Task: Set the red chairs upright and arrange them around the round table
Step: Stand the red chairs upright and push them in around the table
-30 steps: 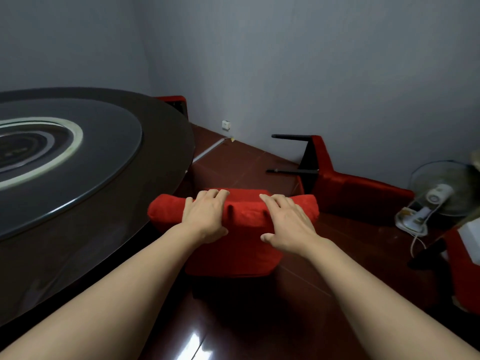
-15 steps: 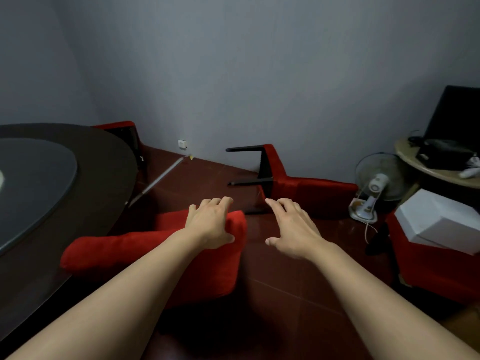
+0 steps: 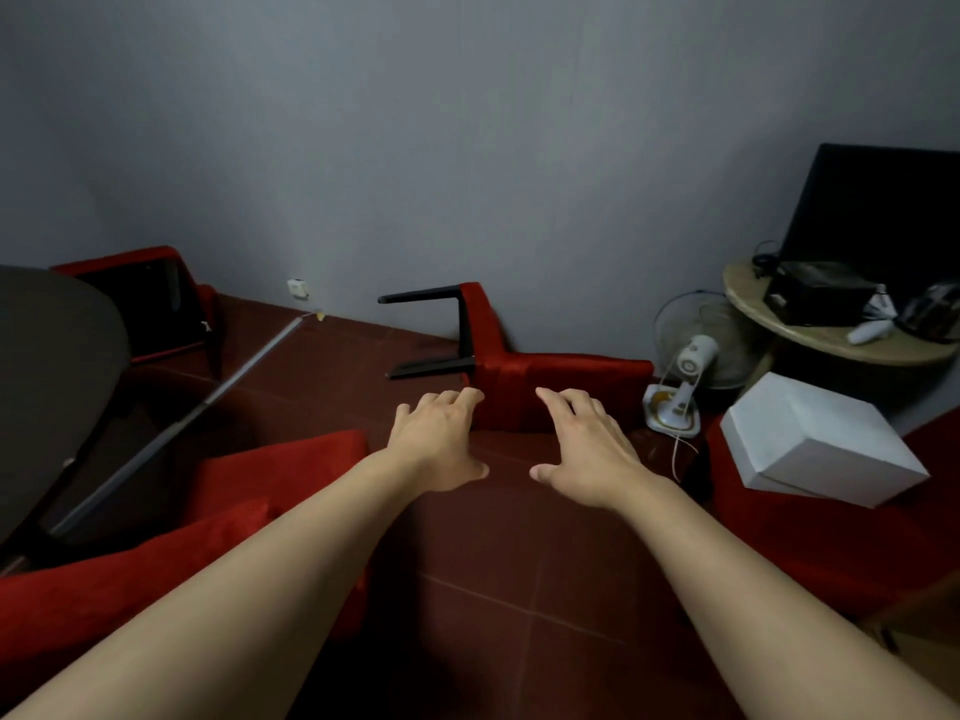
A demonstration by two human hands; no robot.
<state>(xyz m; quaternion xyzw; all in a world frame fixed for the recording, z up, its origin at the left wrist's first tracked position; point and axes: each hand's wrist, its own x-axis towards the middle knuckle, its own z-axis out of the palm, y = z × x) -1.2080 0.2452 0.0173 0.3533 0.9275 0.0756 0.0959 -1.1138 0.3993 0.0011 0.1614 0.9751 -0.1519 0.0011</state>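
Note:
A red chair [image 3: 566,387] lies on its side by the far wall, its black legs pointing left. My left hand [image 3: 441,441] and my right hand [image 3: 587,444] hover side by side in front of it, fingers spread and loosely bent, holding nothing. An upright red chair [image 3: 218,522] stands at the lower left, tucked against the dark round table [image 3: 57,366], partly hidden by my left forearm. Another red chair [image 3: 156,304] lies tipped behind the table, its dark underside showing.
A white desk fan [image 3: 680,376] stands on the floor right of the fallen chair. A white box [image 3: 815,439] rests on a red seat at right. Behind it, a small round table [image 3: 831,345] holds a black screen and clutter. A grey pole [image 3: 208,402] lies on the floor.
Both hands have let go of the upright chair's back and moved right and forward toward the fallen chair. My view has turned right, away from the round table.

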